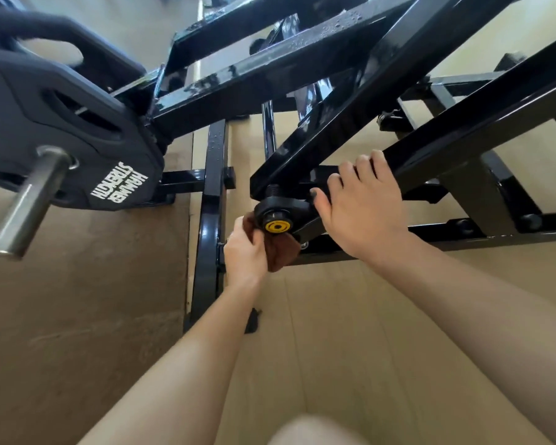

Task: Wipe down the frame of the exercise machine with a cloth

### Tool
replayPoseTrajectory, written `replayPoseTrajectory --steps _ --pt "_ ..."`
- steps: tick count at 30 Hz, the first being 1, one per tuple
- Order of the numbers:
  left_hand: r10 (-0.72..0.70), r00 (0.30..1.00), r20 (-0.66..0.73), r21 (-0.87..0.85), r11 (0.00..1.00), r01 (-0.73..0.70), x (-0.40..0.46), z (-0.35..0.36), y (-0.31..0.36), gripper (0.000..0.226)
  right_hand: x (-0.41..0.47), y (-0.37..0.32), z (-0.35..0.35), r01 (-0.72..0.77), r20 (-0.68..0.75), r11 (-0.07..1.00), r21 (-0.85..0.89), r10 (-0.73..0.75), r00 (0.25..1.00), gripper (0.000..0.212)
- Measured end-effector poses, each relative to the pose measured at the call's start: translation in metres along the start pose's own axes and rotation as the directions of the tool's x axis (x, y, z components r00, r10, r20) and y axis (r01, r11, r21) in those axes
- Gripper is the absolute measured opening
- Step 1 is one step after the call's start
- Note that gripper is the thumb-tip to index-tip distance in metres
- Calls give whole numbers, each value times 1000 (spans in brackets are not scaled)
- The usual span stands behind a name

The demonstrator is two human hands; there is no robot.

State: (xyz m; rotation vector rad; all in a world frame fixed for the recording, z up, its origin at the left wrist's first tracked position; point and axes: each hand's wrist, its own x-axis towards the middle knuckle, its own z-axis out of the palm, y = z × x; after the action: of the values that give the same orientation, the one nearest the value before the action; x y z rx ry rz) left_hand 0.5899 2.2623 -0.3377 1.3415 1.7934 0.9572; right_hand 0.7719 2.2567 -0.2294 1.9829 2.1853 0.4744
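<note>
The exercise machine's black steel frame fills the upper half of the head view, its glossy bars beaded with water drops. A black pivot joint with a yellow cap sits at the lower end of a slanted bar. My left hand grips a bunched brown cloth and presses it against the underside of that joint. My right hand rests flat on the frame just right of the joint, fingers spread over the bar's lower edge.
A black Hammer Strength weight plate hangs on a steel sleeve at the left. A low black frame rail runs along the floor beside my left hand. Brown rubber mat lies left, light wooden floor below.
</note>
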Motion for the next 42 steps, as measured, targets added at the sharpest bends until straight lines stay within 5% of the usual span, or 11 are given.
replayPoseTrajectory --steps 3,8,12,15,22,26,30,37,42 --pt "0 1000 -11 -69 998 -1 4 7 -9 23 -1 3 6 34 -13 999 -12 -34 999 75" --pt "79 991 107 81 993 -88 21 7 -23 21 1 6 19 147 -111 988 -39 -150 982 77" --pt "225 948 223 409 862 -301 39 -11 -26 25 -5 -14 35 291 -65 957 -21 -292 954 88" --pt "139 955 263 642 714 -281 41 -23 -33 33 -3 -24 44 255 -104 966 46 -249 963 82" --pt "129 986 106 516 841 -166 26 -16 -42 33 -19 -49 42 466 -217 861 206 -424 879 70" --pt "308 936 167 470 810 -351 3 -17 -44 40 -16 -63 39 426 -196 850 309 -382 903 72" --pt "346 919 190 513 763 -394 17 -24 -51 36 -11 -68 42 432 -186 866 251 -395 900 69" --pt "150 952 268 719 627 -301 73 -24 -53 46 -6 -96 36 553 -115 823 126 -542 832 65" --pt "272 961 54 654 718 -240 67 -26 -54 35 -8 -111 52 614 -113 788 -46 -615 781 70"
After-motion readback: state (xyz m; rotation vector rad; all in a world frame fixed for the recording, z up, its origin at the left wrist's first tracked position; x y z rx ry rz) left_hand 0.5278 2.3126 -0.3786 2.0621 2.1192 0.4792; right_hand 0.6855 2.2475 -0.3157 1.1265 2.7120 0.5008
